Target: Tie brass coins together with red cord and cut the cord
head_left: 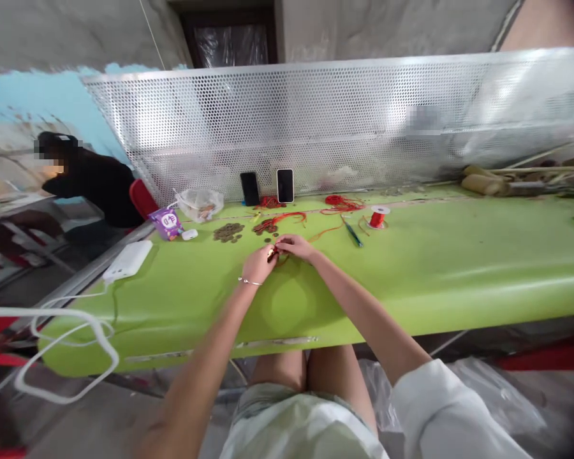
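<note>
My left hand [259, 262] and my right hand [295, 247] meet over the green table. Between their closed fingers is a small red cord piece [276, 249], mostly covered, with a dark coin-like bit at the left fingers. A thin cord tail hangs below the right fingers. Just beyond the hands lie a pile of dark coins [228, 232] and a smaller coin pile [264, 227] with red cords [287, 217] across it. A spool of red thread [377, 217] stands to the right, and a slim teal tool [353, 232] lies beside it.
Two phones [286, 185] lean upright near a perforated metal screen [306, 115]. At the left are a purple packet [166, 223], a plastic bag [199, 204] and a white power bank [128, 260] with a cable. Bundled sticks [488, 183] lie far right. Another person [90, 185] sits at left.
</note>
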Demonstrator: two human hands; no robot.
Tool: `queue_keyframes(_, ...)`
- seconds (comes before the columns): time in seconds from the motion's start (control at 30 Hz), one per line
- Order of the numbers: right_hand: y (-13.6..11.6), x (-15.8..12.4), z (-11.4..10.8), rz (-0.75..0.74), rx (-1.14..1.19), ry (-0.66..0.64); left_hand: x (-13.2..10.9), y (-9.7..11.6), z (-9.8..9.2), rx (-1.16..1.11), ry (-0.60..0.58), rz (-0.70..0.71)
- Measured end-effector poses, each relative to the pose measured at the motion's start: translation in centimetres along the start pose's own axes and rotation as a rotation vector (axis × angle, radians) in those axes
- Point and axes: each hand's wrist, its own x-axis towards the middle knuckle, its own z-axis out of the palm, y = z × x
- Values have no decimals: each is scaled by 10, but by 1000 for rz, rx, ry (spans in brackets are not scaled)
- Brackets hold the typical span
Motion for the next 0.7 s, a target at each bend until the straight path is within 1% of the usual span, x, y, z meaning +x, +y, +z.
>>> queue_keyframes(0.23, 2, -1, -2, 3, -5, 6, -2, -1, 0, -31, 41, -12)
queue_keyframes(0.5, 2, -2, -2, -8, 5, 82, -3, -3, -1, -87, 43, -8)
queue_keyframes(0.7, 1, -2, 0, -15, -21, 81, -2, -8, 1, -165, 65, -9)
